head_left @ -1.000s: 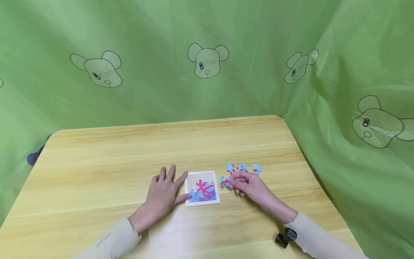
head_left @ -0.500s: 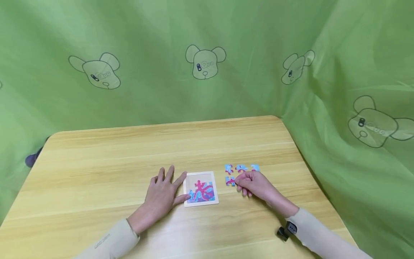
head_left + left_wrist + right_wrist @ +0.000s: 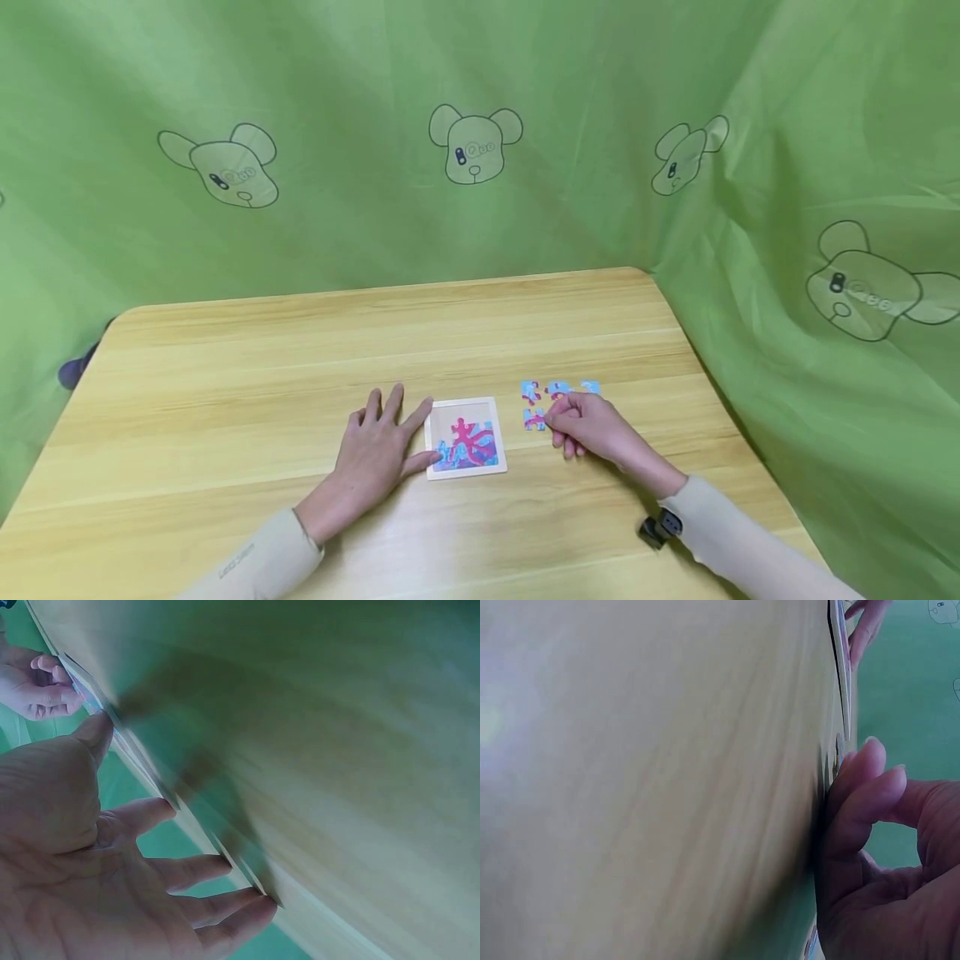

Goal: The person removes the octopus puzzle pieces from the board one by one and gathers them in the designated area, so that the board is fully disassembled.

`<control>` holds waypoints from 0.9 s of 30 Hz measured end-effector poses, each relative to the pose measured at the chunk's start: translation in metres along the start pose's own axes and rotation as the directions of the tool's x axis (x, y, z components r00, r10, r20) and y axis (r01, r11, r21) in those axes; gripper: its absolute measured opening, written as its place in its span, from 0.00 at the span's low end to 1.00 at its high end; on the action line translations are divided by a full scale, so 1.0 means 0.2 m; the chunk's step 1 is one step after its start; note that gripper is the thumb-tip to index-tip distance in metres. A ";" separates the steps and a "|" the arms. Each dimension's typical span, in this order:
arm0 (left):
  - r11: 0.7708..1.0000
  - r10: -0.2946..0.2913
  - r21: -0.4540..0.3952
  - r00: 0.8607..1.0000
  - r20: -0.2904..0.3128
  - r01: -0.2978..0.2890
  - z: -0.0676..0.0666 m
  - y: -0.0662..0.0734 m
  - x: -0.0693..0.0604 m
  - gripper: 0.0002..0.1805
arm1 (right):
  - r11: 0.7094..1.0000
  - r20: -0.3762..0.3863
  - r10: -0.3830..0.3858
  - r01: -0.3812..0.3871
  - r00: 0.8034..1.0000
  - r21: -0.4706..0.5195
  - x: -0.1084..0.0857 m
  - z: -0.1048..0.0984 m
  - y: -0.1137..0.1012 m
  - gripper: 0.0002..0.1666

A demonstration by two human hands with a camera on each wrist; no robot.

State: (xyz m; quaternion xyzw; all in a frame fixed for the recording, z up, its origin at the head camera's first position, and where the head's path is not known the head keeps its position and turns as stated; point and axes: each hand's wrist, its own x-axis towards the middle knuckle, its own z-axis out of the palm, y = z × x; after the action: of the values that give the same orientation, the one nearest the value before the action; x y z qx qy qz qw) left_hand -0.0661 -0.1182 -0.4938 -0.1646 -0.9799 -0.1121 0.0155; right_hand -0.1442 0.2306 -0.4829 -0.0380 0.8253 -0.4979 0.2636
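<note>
A jigsaw puzzle tray (image 3: 466, 476) with a pale frame lies on the table; its lower part holds fitted pieces picturing a pink octopus, and bare backing shows above. My left hand (image 3: 372, 451) rests spread at the tray's left side, thumb and index finger touching the frame. To the right of the tray, my right hand (image 3: 588, 427) pinches the right edge of a blue and pink puzzle piece (image 3: 534, 419), low at the tabletop. In the right wrist view the curled fingers (image 3: 862, 780) hide most of that piece.
Loose puzzle pieces lie in a row behind my right hand: a left one (image 3: 530, 392), a middle one (image 3: 557, 389) and a right one (image 3: 591, 387), partly covered. The wooden table (image 3: 247, 375) ends at a green curtain (image 3: 337, 208) behind and to the right.
My right hand has shifted slightly right, and the piece at its fingertips has slid the same way, away from the tray. The left hand stays at the frame.
</note>
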 end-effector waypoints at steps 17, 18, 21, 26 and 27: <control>1.000 -0.002 -0.018 1.000 0.004 0.002 0.00 0.01 -0.01 0.42 | 0.931 -0.125 -0.146 0.094 0.981 -0.352 -0.05 0.09 -0.01 0.21; 1.000 -0.004 -0.020 1.000 0.005 0.004 0.00 0.01 -0.01 0.42 | 0.929 -0.125 -0.148 0.094 0.981 -0.358 -0.05 0.09 -0.02 0.20; 1.000 -0.007 -0.019 1.000 0.009 0.007 0.00 0.01 -0.01 0.42 | 0.928 -0.121 -0.146 0.093 0.982 -0.361 -0.05 0.09 -0.02 0.18; 1.000 -0.007 -0.006 1.000 0.015 0.007 -0.01 0.01 0.00 0.42 | 0.930 -0.116 -0.146 0.097 0.982 -0.356 -0.05 0.09 -0.04 0.17; 1.000 -0.007 -0.004 1.000 0.017 0.007 -0.01 0.01 0.00 0.42 | 0.930 -0.118 -0.144 0.094 0.983 -0.354 -0.05 0.09 -0.04 0.17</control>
State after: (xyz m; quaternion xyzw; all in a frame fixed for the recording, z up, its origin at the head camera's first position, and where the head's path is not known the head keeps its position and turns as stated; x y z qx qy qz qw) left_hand -0.0655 -0.1176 -0.4925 -0.1621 -0.9803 -0.1128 0.0064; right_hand -0.1290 0.2163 -0.4785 -0.0985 0.9130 -0.3609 0.1628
